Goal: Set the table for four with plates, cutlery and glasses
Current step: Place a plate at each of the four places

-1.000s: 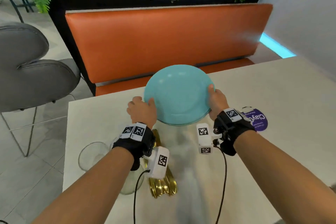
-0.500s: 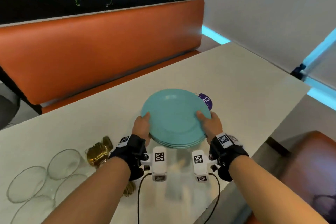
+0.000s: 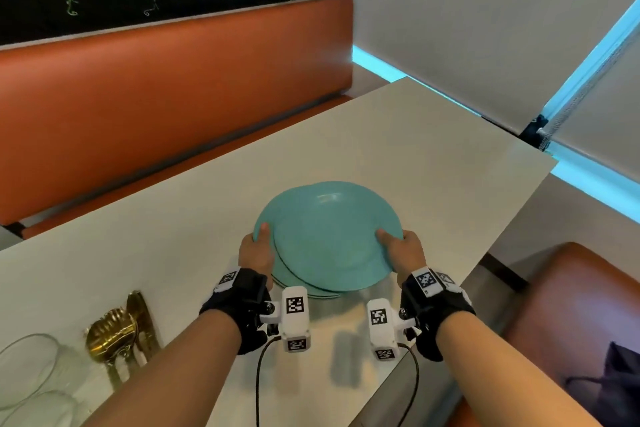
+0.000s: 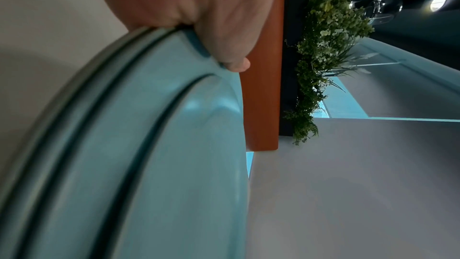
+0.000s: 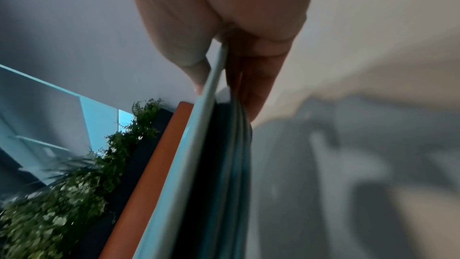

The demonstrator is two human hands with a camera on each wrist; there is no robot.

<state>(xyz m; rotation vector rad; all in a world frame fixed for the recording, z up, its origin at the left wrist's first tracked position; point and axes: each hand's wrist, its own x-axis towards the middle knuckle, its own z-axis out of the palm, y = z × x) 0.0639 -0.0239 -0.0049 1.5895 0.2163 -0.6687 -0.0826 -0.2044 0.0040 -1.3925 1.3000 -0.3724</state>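
Both hands, left hand (image 3: 257, 251) and right hand (image 3: 404, 251), clamp opposite rims of the slightly fanned, near-level teal plate stack (image 3: 329, 236) above the bench (image 3: 415, 149).

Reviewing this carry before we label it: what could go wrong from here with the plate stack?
1. The teal plates are fanned, the top one offset from those under it; a tilt could let one slide out.
2. Each grip is only at a rim: left hand and right hand, thumbs on top. A slip on either side would likely drop the stack onto the table.
3. The glasses and gold cutlery lie near the left elbow.
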